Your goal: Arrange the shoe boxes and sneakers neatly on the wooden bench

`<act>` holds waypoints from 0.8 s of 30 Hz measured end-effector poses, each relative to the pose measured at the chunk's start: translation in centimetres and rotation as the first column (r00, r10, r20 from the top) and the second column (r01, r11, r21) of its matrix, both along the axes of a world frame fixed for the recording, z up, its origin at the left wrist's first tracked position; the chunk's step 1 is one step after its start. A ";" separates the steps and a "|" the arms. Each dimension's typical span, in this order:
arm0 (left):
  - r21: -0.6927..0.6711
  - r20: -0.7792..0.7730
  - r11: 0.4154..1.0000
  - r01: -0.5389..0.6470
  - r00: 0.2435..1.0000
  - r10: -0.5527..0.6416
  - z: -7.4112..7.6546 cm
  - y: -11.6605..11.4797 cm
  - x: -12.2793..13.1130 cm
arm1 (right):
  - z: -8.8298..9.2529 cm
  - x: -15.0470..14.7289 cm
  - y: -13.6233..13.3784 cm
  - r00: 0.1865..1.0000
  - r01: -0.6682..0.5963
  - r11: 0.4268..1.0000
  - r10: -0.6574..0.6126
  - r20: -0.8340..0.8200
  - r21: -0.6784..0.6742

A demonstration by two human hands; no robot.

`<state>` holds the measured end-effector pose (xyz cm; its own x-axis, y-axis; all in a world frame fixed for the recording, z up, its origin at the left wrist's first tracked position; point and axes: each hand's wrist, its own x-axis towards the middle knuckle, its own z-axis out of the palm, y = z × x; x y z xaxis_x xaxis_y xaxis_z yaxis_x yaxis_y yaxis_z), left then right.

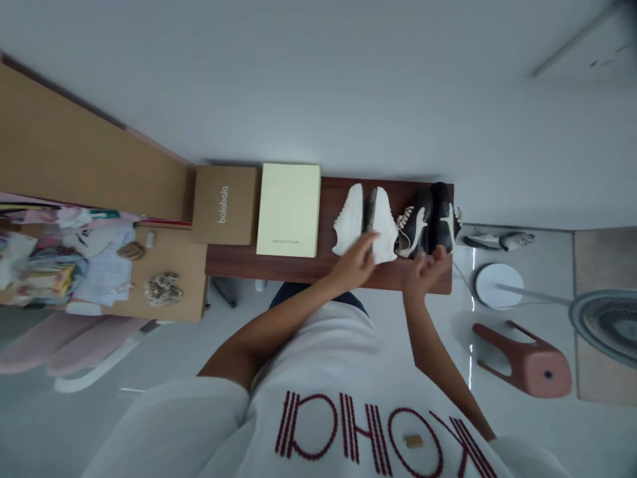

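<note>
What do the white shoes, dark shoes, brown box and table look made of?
White shoes: probably leather or synthetic; smooth, matte-looking surface.
Dark shoes: possibly leather or synthetic; smooth-looking, pale trim, too blurred to settle.
Brown box: likely cardboard; plain tan, matte, printed lettering.
Table: wood or wood-look laminate; reddish-brown, streaky grain.

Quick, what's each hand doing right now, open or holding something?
Left hand: fingers at a white shoe; whether it grips cannot be told.
Right hand: open, fingers loosely curled, near the dark shoes, nothing visibly held.
</note>
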<state>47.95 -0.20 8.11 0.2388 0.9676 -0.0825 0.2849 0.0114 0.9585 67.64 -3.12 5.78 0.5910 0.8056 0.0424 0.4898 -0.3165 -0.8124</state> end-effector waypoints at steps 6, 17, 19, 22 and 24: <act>-0.038 -0.450 0.525 -0.850 0.484 0.751 -3.0 -2.3 -19.8 | -2.2 -16.5 0.2 0.716 -0.580 0.807 0.440 -0.542 -0.112; -0.330 -0.254 0.711 -0.621 0.784 0.567 -3.2 -4.6 -23.2 | -5.2 -22.7 4.2 0.572 -0.502 0.809 0.045 -0.819 -0.306; -0.130 -0.229 0.808 -0.575 0.810 0.540 -2.0 -6.4 -22.6 | -5.0 -23.1 3.3 0.510 -0.479 0.827 -0.010 -0.860 -0.293; 0.177 -0.269 0.917 -0.356 0.879 0.393 0.0 -8.8 -21.1 | -4.7 -24.4 2.1 0.423 -0.547 0.788 -0.032 -0.906 -0.283; 0.262 -0.278 0.944 -0.199 0.922 0.271 0.6 -9.5 -20.2 | -4.3 -24.5 1.7 0.436 -0.583 0.777 0.053 -0.898 -0.238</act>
